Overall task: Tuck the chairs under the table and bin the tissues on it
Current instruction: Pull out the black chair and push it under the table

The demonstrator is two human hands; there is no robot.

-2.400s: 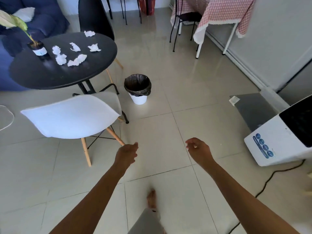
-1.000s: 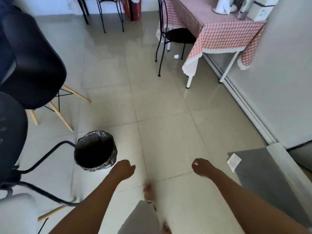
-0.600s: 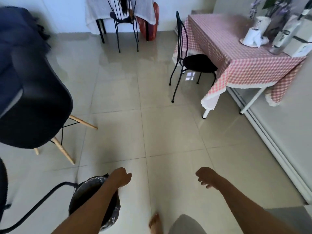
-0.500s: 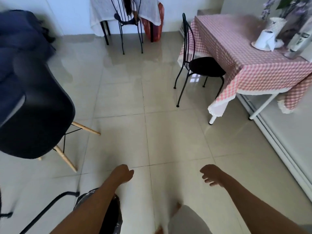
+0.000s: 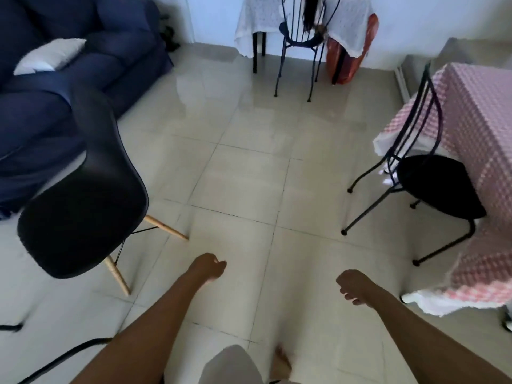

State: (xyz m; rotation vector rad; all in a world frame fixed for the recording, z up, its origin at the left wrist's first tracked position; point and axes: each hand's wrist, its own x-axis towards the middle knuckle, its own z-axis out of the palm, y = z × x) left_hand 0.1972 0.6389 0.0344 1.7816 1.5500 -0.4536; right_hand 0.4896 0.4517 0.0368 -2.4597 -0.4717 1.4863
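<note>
A pale glossy tiled floor (image 5: pixel 243 151) is seen from above, with both bare forearms stretched forward over it. The left hand (image 5: pixel 206 268) is held low over the tiles, its fingers (image 5: pixel 220 266) curled together into a loose fist with nothing seen inside it. The right hand (image 5: pixel 353 284) is held at about the same height, well apart from the left, and its fingers (image 5: pixel 349 296) are likewise curled inward and no object is held. A black moulded plastic chair with pale wooden legs (image 5: pixel 83 206) is stood on the floor to the left of the left hand, near it but not touched by it, with its backrest turned towards the viewer. Behind that chair a dark blue upholstered sofa (image 5: pixel 55 101) is placed along the left edge of the floor, and a white cushion (image 5: pixel 50 56) is laid on it. At the right edge of the floor a bench covered with a pink-and-white checked cloth (image 5: pixel 479 151) is seen, and a black metal-framed chair with a round black seat (image 5: pixel 432 178) is partly pushed beneath it. At the far edge, against the wall, a second black wire chair (image 5: pixel 302 42) is stood before a bench draped in white cloth (image 5: pixel 255 20), with an orange-red bag (image 5: pixel 352 59) just beside it. A bare foot (image 5: pixel 281 361) and a pale grey garment (image 5: pixel 232 364) are visible at the near edge. The round table of the task and its tissues are outside the view, so their place cannot be told.
</note>
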